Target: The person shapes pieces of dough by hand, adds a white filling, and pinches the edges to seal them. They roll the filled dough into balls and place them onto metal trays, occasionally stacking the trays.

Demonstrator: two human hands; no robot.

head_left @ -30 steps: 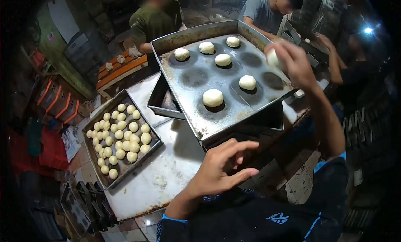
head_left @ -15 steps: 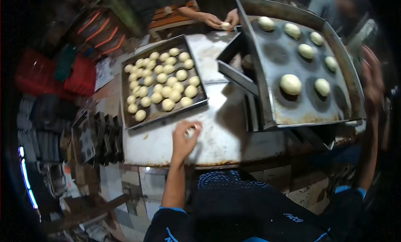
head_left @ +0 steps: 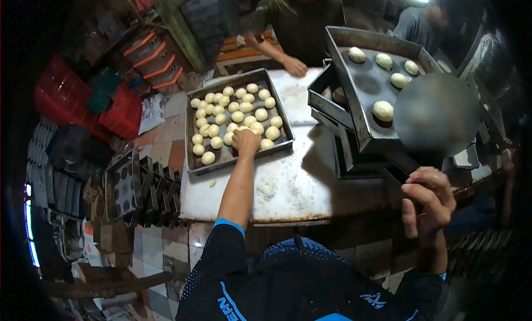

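My left hand (head_left: 245, 140) reaches into the metal tray (head_left: 238, 165) of pale dough balls (head_left: 208, 158). Its fingers curl down among the balls at the tray's near side, and their tips are hidden. Raised at the right, my right hand (head_left: 431, 202) has its fingers bent and apart with nothing in them. Behind and above it stands a stacked metal tray (head_left: 354, 102) holding several dough pieces (head_left: 383, 111). A blurred round patch covers that tray's right part. White flour (head_left: 267, 187) lies on the table in front of the left tray.
Across the white table (head_left: 305, 193), a person's hand (head_left: 295, 66) rests near the far edge. Another person (head_left: 415, 27) is at the upper right. More trays (head_left: 123, 188) are stacked left of the table, with red crates (head_left: 123, 117) beyond them.
My left hand has moved from above the table into the dough-ball tray. My right hand has come down and nearer from the right tray's side. The other person's hands have parted.
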